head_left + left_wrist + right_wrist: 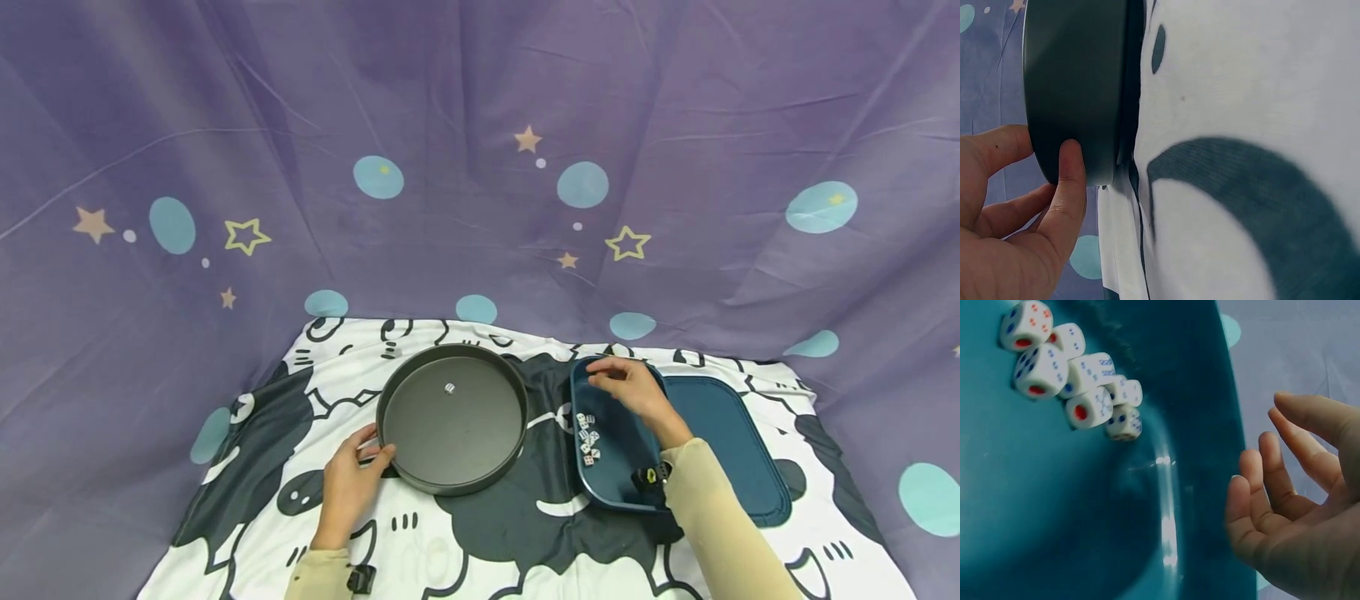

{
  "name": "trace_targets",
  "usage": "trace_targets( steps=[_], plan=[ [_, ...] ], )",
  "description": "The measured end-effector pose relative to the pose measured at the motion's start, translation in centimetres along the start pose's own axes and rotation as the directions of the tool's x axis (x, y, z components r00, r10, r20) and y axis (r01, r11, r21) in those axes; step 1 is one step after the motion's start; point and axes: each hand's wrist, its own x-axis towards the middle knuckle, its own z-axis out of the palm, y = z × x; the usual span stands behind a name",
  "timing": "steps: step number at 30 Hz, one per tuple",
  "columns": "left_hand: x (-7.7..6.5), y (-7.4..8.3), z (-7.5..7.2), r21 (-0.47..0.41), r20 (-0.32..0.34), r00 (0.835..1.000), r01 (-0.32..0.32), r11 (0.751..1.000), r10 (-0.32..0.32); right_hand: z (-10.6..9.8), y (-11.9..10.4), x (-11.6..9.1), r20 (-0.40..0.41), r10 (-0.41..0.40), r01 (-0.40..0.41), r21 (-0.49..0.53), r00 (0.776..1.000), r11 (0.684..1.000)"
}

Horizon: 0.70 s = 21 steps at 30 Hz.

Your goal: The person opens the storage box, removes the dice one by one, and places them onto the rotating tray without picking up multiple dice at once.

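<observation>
A dark round cake pan (pixel 457 467) stands on the patterned cloth, with one white die (pixel 449 388) lying inside. My left hand (pixel 352 482) holds the pan by its left side; in the left wrist view the thumb (pixel 1071 159) presses the outer wall while other fingers meet the edge. Over the far part of a blue tray (pixel 626 475) hovers my right hand (pixel 632 388), fingers loosely bent, nothing between them. Several white dice (pixel 1088 375) with red and blue pips cluster along the tray's left side, apart from that hand.
A second blue tray or lid (pixel 738 442) lies to the right, partly behind the first tray and my right forearm. The white cloth (pixel 405 533) with dark cartoon shapes is wrinkled. A purple curtain (pixel 480 100) hangs behind it.
</observation>
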Motion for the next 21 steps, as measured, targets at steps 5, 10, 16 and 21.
trace_targets(
  steps=[5,10,16,21],
  plan=[
    [0.0,0.0,-0.1,0.001,0.005,1.000,0.005,1.000,-0.005,-0.2,1.1,-0.1,0.023,0.052,-0.050,-0.054,0.998,0.997],
    [0.0,0.1,-0.1,0.003,0.011,1.000,0.010,1.000,-0.010,-0.3,2.0,-0.3,0.096,0.105,-0.100,-0.059,0.990,0.993],
    [0.0,0.2,-0.1,0.006,0.007,1.000,0.012,1.000,-0.012,-0.3,2.7,-0.5,0.216,0.098,-0.094,-0.025,0.971,0.995],
    [0.0,0.3,-0.1,0.006,0.006,1.000,0.014,1.000,-0.014,-0.3,3.0,-0.5,0.263,0.137,-0.133,-0.032,0.955,0.991]
  ],
)
